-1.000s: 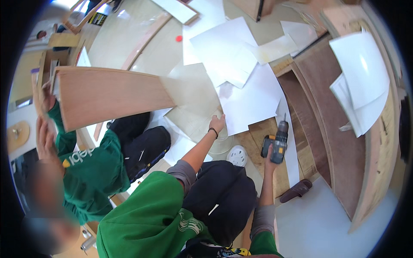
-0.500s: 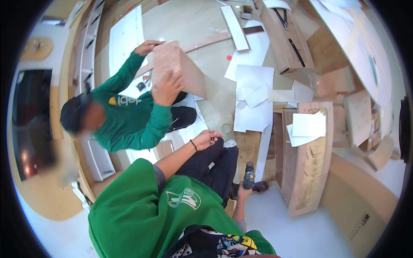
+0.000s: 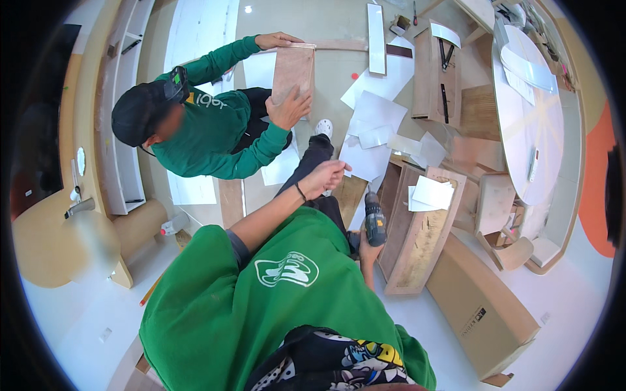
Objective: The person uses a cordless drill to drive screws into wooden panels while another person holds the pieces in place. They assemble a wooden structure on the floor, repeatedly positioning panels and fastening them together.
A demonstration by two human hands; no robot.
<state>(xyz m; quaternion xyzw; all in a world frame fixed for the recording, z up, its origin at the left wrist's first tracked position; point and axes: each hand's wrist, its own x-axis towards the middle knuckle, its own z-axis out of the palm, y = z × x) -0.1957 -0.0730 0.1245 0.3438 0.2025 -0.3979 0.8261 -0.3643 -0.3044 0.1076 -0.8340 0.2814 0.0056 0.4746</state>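
Observation:
My left hand (image 3: 323, 177) hovers over my dark-trousered knee with its fingers curled in; nothing shows in it. Just beyond it lie white paper sheets (image 3: 368, 140) on the floor. My right hand (image 3: 365, 253) is low beside my leg, gripping a dark cordless drill (image 3: 375, 220) that points upward, next to a shallow wooden frame (image 3: 424, 244). In front of me a co-worker in a green top and black cap holds a plywood board (image 3: 293, 68) flat with both hands, one at its far end and one on its near end.
Wooden cabinet parts (image 3: 435, 72) and a long white strip (image 3: 376, 39) lie further off. A round white table (image 3: 531, 124) stands to the right, and a cardboard box (image 3: 482, 313) is at lower right. White shelving (image 3: 124, 130) runs along the left, with a small white bottle (image 3: 173, 225) near it.
The view has swung round. The co-worker has turned the board and laid it lower. My left hand has come off the papers and drawn back over my knee; the drill stays in my right hand.

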